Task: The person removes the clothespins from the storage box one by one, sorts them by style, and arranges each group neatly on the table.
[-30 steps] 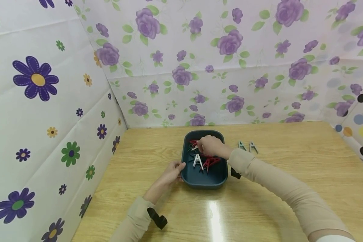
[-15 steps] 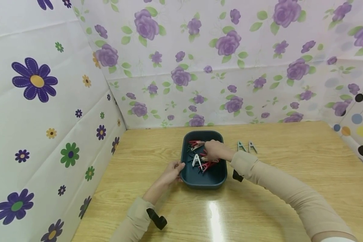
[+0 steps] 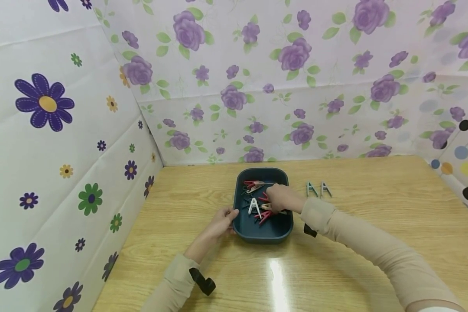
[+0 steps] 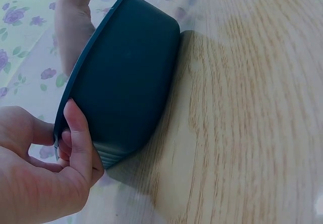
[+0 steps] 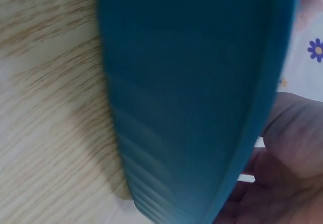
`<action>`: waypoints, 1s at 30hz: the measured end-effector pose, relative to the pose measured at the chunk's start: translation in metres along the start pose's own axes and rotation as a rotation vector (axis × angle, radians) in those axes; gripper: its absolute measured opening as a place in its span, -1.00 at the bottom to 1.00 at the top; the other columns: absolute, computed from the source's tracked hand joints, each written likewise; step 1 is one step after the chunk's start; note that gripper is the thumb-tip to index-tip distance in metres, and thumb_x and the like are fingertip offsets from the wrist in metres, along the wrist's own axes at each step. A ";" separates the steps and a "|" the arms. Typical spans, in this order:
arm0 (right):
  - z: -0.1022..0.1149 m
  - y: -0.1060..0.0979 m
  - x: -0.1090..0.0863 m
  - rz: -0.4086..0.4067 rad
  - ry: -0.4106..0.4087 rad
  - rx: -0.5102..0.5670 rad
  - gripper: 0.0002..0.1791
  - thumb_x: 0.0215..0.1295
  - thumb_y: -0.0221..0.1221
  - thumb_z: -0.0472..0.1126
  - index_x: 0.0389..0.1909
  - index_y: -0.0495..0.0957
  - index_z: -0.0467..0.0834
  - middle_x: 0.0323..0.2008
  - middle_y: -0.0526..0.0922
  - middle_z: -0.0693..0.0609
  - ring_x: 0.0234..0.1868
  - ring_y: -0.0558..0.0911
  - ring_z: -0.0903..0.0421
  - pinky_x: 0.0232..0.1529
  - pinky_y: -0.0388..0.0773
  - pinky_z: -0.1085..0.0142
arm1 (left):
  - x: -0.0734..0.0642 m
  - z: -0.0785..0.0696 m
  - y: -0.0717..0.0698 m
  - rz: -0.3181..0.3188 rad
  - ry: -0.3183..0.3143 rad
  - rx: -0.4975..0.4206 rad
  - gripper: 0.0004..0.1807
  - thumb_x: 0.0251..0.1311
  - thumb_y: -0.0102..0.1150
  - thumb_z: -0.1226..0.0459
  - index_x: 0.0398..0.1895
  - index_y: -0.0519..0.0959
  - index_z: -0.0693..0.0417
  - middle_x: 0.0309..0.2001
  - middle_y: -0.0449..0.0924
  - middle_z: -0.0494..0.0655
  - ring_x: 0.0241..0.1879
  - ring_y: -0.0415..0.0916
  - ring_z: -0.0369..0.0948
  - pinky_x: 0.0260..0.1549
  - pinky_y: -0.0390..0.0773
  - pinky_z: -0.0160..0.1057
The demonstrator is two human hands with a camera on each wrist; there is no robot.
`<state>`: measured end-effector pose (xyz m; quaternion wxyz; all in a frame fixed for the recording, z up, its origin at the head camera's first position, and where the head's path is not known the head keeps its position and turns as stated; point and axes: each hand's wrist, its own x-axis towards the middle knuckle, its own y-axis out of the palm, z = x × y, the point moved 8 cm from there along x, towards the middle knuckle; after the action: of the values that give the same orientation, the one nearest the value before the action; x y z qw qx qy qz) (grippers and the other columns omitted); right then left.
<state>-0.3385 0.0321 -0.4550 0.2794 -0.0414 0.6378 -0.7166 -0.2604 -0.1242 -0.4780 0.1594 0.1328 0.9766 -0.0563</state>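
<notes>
Holding round-cornered bin [image 4: 123, 67] (partly ribbed)

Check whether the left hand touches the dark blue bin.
Touching. The left wrist view shows the left hand holding the bin by its edge, fingers against the outer side.

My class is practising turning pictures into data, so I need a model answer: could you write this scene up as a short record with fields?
Surface: wood-grain table
Container: dark blue bin, on the table
Bin contents: white clip, red clips, others partly hidden
Outside bin: green clip and grey-blue clip, to its right
Left hand: grips the bin's left side
Right hand: reaches into the bin; fingertips hidden, hold unclear
</notes>
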 end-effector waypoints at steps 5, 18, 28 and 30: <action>0.001 -0.002 -0.003 -0.030 -0.016 -0.003 -0.80 0.04 0.38 -0.26 -0.49 0.50 -0.11 -0.50 0.51 0.00 -0.49 0.49 0.08 -0.55 0.44 0.31 | 0.005 0.007 -0.001 -0.003 -0.008 -0.009 -0.66 0.50 -0.16 0.26 0.01 0.32 0.47 -0.48 0.44 -0.08 -0.55 0.42 -0.32 -0.45 0.50 -0.30; -0.011 -0.018 -0.009 -0.264 -0.151 0.172 -0.78 0.09 0.37 -0.15 -0.38 0.57 -0.17 -0.51 0.56 0.01 -0.55 0.47 0.15 -0.56 0.36 0.37 | 0.015 0.019 -0.005 -0.044 0.000 -0.002 -0.67 0.50 -0.15 0.22 -0.03 0.35 0.41 -0.51 0.42 -0.10 -0.59 0.40 -0.33 -0.51 0.48 -0.34; -0.046 -0.038 -0.025 -0.431 -0.113 0.384 -0.71 0.20 0.30 -0.12 -0.13 0.56 -0.20 -0.21 0.62 -0.14 -0.33 0.58 0.06 -0.32 0.56 0.16 | 0.015 0.020 -0.005 -0.046 -0.005 -0.004 -0.67 0.49 -0.14 0.23 0.00 0.34 0.41 -0.49 0.43 -0.09 -0.58 0.40 -0.33 -0.52 0.49 -0.36; -0.054 -0.041 -0.027 -0.465 -0.105 0.390 -0.72 0.21 0.29 -0.12 -0.14 0.56 -0.19 -0.23 0.62 -0.13 -0.33 0.57 0.06 -0.32 0.54 0.17 | 0.014 0.020 -0.005 -0.037 0.008 -0.011 -0.66 0.49 -0.13 0.21 -0.01 0.35 0.40 -0.48 0.44 -0.10 -0.57 0.41 -0.33 -0.51 0.50 -0.37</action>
<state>-0.3522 0.0938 -0.4183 0.1430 -0.1689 0.4465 -0.8670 -0.2686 -0.1290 -0.5005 0.1552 0.1140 0.9798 -0.0534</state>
